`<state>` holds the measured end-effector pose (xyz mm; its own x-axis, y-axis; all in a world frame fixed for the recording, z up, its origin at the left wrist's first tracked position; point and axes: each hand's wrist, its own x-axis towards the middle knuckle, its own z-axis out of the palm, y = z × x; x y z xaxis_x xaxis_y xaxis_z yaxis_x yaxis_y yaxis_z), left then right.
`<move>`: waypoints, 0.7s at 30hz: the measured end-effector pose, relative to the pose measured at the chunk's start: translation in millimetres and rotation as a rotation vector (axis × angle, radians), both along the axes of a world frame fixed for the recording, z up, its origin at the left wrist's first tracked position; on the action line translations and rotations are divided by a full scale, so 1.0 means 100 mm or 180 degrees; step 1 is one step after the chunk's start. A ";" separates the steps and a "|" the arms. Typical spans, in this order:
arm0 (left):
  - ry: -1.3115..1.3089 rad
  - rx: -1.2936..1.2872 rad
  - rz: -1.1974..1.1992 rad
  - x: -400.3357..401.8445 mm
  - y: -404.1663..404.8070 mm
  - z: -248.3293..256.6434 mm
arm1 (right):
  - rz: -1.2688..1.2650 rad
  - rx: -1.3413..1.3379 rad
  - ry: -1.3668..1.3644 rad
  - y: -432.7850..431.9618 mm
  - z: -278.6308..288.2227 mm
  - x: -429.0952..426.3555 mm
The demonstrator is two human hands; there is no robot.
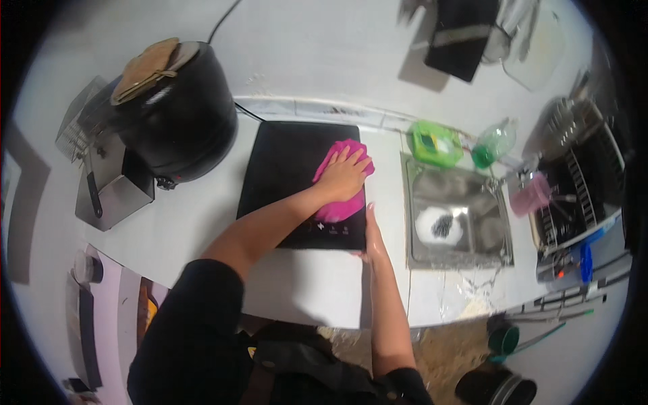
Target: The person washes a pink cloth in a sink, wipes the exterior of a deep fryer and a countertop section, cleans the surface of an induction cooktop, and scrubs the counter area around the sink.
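A black portable induction cooktop lies flat on the white counter, its touch marks along the front edge. Spread over the right side of its top is a bright pink cloth. My left hand presses the cloth against the surface, fingers fanned out. At the cooktop's front right corner, my right hand grips the edge, thumb up along the side. Some of its fingers are hidden by the cooktop.
Left of the cooktop stands a large black pot-shaped appliance with folded cloth on top. Beside it is a metal container. A steel sink holding a white round thing, a green tray and a dish rack are to the right.
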<state>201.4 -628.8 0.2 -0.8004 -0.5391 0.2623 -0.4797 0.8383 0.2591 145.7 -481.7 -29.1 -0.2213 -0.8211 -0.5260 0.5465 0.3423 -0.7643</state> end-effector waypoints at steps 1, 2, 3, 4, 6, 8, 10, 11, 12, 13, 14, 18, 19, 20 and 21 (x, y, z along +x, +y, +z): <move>0.0026 -0.0010 0.0205 -0.11 -0.22 -0.02 | 0.0176 -0.0069 0.0003 0.02 -0.03 -0.03; -0.0012 -0.0108 0.0273 -0.15 -0.37 -0.02 | 0.0325 -0.0097 -0.0011 0.05 -0.02 -0.08; -0.0055 -0.0209 0.0360 -0.14 -0.53 -0.01 | 0.0271 -0.0156 -0.0098 0.03 -0.01 -0.11; -0.0130 -0.0267 0.0427 -0.11 -0.64 -0.06 | 0.0196 -0.0171 -0.0214 0.05 0.00 -0.12; -0.0553 -0.1037 0.0527 0.37 -0.89 -0.14 | 0.0176 -0.0140 -0.0385 0.05 0.03 -0.08; -0.0071 -0.1140 0.0906 1.02 -0.95 -0.26 | 0.0233 -0.0230 -0.0487 0.03 0.06 -0.03; 0.0713 -0.0914 0.1100 1.59 -0.69 -0.28 | 0.0155 -0.0233 -0.0498 0.05 0.05 -0.08; 0.0778 -0.0972 0.1002 1.84 -0.50 -0.21 | 0.0152 -0.0250 -0.0545 0.07 0.03 -0.14; 0.0704 -0.0314 0.1392 2.20 -0.34 -0.18 | 0.0240 -0.0292 -0.0630 0.05 0.02 -0.12; 0.0640 0.0352 0.1786 2.55 -0.16 -0.15 | 0.0337 -0.0325 -0.0727 0.03 0.02 -0.07; 0.0023 0.0422 0.2080 2.74 0.07 -0.11 | 0.0276 -0.0414 -0.0657 0.04 0.02 -0.05; -0.0079 -0.0090 0.2091 3.53 0.37 0.48 | 0.0098 -0.0613 -0.0634 -0.06 0.00 0.28; 0.0550 -0.0369 0.1860 3.39 0.33 0.86 | 0.0075 -0.0607 -0.0704 -0.08 -0.07 0.24; 0.0982 -0.0109 0.1723 3.27 0.24 1.30 | 0.0065 -0.0628 -0.0768 -0.13 -0.13 0.17; 0.1328 -0.0629 0.1461 3.28 0.12 1.60 | 0.0112 -0.0663 -0.0854 -0.19 -0.15 0.15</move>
<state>529.6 -617.1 160.4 -0.3096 -0.7118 0.6305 -0.6928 0.6230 0.3631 160.9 -501.1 -44.5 -0.0675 -0.9217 -0.3819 0.7281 0.2162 -0.6504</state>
